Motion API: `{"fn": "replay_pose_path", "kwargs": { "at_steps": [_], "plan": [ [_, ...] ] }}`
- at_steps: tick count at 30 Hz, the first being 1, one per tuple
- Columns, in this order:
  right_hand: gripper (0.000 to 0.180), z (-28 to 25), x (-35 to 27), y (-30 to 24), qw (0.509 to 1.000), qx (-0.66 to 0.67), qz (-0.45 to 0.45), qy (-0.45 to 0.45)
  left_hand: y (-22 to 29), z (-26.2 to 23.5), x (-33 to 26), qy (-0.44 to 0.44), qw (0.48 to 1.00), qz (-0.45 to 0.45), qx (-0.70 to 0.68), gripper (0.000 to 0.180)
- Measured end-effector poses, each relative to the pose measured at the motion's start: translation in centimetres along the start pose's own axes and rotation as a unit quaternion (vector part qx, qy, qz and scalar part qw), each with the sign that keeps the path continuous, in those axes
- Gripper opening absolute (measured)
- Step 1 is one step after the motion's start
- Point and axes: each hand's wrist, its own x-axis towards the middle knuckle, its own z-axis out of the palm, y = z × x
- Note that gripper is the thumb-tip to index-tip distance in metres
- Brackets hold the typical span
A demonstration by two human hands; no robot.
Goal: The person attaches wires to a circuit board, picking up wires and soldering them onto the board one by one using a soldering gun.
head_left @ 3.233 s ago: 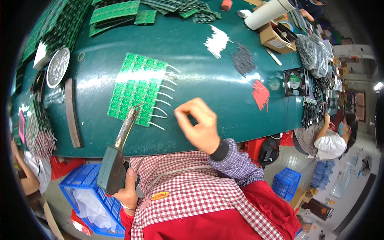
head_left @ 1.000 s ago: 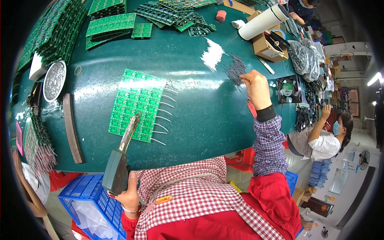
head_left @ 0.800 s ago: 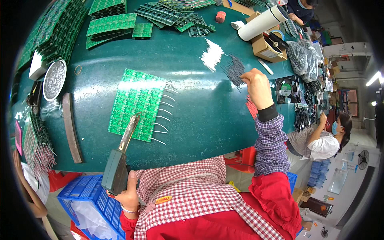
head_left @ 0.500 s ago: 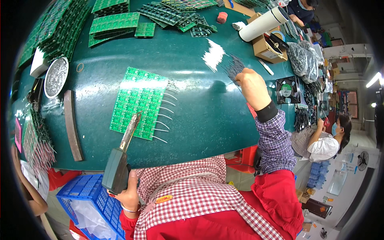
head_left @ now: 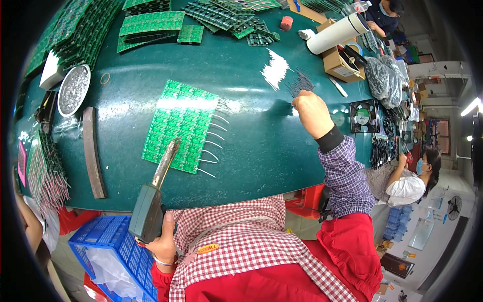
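Note:
My left hand (head_left: 162, 246) grips the dark handle of a soldering iron (head_left: 153, 199) below the table edge; its metal tip rests over the lower edge of a green circuit board panel (head_left: 178, 123) on the dark green table (head_left: 251, 141). Several white wires stick out of the panel's right side. My right hand (head_left: 311, 111) reaches to the far right, fingers pinched at a pile of dark wires (head_left: 300, 80) beside a pile of white wires (head_left: 275, 68). Whether a wire is between the fingers I cannot tell.
Stacks of green boards (head_left: 151, 22) line the far and left sides. A round metal dish (head_left: 73, 89), a dark bar (head_left: 93, 151), a white cylinder (head_left: 337, 32), a cardboard box (head_left: 344, 63) and a small fan (head_left: 363, 116) sit around. A blue crate (head_left: 108, 251) stands below; another person (head_left: 402, 181) sits right.
My right hand went from the panel's wires out to the dark wire pile on the right and has drawn back slightly. The left hand and soldering iron stayed put.

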Motion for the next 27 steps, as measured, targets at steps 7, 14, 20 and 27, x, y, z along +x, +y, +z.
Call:
{"fn": "replay_pose_path", "kwargs": {
  "at_steps": [7, 14, 20, 27],
  "plan": [
    [0.005, -0.3, -0.1, -0.4, 1.0, -0.013, 0.018, 0.011, 0.0, 0.1, 0.1, 0.007, 1.0, 0.019, -0.018, 0.034],
    [0.004, 0.8, -0.7, 0.8, 0.999, 0.011, -0.028, 0.034, 1.5, 0.0, -0.4, -0.038, 0.993, -0.113, 0.003, 0.029],
    [0.008, 0.7, -0.1, 1.0, 0.999, -0.024, -0.022, -0.008, 2.4, 1.3, 1.3, 0.009, 0.997, 0.02, -0.073, 0.019],
    [0.005, 0.9, 0.2, 1.3, 0.996, -0.074, -0.01, -0.039, 2.9, 1.3, 2.0, 0.002, 0.995, 0.061, -0.082, 0.018]
  ]
}}
